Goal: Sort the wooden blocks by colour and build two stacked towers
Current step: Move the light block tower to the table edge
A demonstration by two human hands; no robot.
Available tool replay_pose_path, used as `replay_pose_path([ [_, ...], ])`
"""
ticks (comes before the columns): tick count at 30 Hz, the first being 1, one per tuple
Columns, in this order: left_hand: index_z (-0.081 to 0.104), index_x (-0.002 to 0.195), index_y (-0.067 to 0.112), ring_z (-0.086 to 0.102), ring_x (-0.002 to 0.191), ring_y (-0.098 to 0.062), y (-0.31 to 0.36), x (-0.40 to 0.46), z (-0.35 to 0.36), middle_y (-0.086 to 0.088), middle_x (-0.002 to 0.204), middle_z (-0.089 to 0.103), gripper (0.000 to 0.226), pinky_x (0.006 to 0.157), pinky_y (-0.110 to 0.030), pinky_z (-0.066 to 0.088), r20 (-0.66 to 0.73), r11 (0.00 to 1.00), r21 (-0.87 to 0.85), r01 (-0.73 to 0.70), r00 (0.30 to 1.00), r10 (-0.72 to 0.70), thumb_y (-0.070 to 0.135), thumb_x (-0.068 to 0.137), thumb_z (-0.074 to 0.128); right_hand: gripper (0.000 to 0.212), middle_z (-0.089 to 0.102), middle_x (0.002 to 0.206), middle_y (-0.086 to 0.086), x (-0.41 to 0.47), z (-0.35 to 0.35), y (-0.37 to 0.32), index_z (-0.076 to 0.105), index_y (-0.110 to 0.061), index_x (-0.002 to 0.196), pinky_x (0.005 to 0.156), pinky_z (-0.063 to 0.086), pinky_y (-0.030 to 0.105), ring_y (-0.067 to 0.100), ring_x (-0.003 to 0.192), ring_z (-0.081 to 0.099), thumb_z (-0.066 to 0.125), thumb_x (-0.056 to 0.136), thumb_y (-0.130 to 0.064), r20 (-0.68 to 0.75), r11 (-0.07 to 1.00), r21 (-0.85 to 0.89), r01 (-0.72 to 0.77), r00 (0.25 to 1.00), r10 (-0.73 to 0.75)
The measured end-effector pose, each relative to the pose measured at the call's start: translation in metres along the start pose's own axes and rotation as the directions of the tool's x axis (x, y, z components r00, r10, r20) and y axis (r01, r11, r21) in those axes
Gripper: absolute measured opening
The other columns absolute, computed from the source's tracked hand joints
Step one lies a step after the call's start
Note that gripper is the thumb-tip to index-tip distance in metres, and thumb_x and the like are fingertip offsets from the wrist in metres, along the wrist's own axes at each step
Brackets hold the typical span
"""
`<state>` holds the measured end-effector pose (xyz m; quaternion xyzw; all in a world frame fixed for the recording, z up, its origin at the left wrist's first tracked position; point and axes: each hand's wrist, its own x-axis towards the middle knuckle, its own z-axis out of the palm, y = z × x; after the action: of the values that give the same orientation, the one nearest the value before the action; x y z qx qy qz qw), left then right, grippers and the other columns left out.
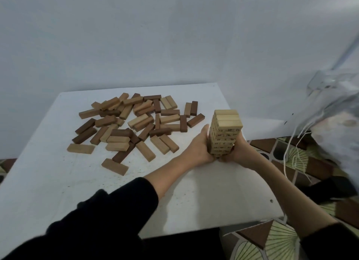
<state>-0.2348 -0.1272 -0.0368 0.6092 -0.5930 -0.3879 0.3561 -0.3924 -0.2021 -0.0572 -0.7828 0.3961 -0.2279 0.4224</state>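
A tower of light wooden blocks [225, 131] stands near the right edge of the white table [58, 182]. My left hand [200, 147] presses against its left side and my right hand [238, 152] against its right side, both low on the tower near the base. A loose pile of blocks [134, 123] in light, mid and dark brown lies scattered across the far left and middle of the table, a little left of my left hand.
A pale wall rises right behind the table. To the right hangs a crumpled clear plastic bag [334, 112] with white strings. Patterned floor tiles [275, 238] show past the table's right and front edges.
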Motion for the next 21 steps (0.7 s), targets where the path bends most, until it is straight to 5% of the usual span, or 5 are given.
replay_pose_path([
  [2,0.010,0.151,0.015,0.061,0.100,-0.028,-0.001,0.013,0.001,-0.007,0.109,0.056,0.100,0.086,-0.031,0.050,-0.001,1.000,-0.001,0.006,1.000,-0.006,0.007,0.075,0.074,0.111,0.046,0.126,0.005,0.009,-0.006,0.003,0.020,-0.015,0.138,0.081,0.056,0.034,0.013,0.116,0.053,0.084,0.047,-0.014,0.010,1.000,0.006,-0.010,1.000,0.010],
  [7,0.014,0.150,0.011,0.054,0.079,-0.007,-0.004,0.044,0.001,0.017,0.085,0.049,0.096,0.075,-0.019,0.047,-0.023,1.000,0.007,-0.020,1.000,0.020,0.011,0.075,0.075,0.107,0.048,0.125,0.001,0.032,-0.020,0.011,0.016,-0.010,0.140,0.078,0.057,0.034,0.010,0.115,0.053,0.080,0.057,0.010,0.046,0.999,0.033,-0.032,0.998,0.030],
  [12,0.029,0.137,0.002,0.057,0.066,0.006,-0.004,0.061,-0.004,0.012,0.082,0.050,0.075,0.062,-0.013,0.047,-0.042,0.997,-0.035,-0.074,0.996,0.072,-0.002,0.075,0.072,0.105,0.049,0.125,0.003,0.054,-0.029,0.018,0.023,-0.011,0.138,0.080,0.057,0.038,0.014,0.115,0.053,0.083,0.051,-0.003,0.038,0.999,0.007,-0.051,0.998,0.051],
  [21,0.034,0.135,0.003,0.059,0.076,0.006,-0.009,0.075,-0.008,0.008,0.089,0.056,0.073,0.066,-0.011,0.046,-0.077,0.994,-0.062,-0.088,0.994,0.083,0.001,0.075,0.074,0.107,0.046,0.127,0.003,0.067,-0.031,0.011,0.022,-0.012,0.140,0.077,0.056,0.027,0.013,0.117,0.051,0.083,0.052,-0.005,0.043,0.999,-0.010,-0.034,0.998,0.035],
])
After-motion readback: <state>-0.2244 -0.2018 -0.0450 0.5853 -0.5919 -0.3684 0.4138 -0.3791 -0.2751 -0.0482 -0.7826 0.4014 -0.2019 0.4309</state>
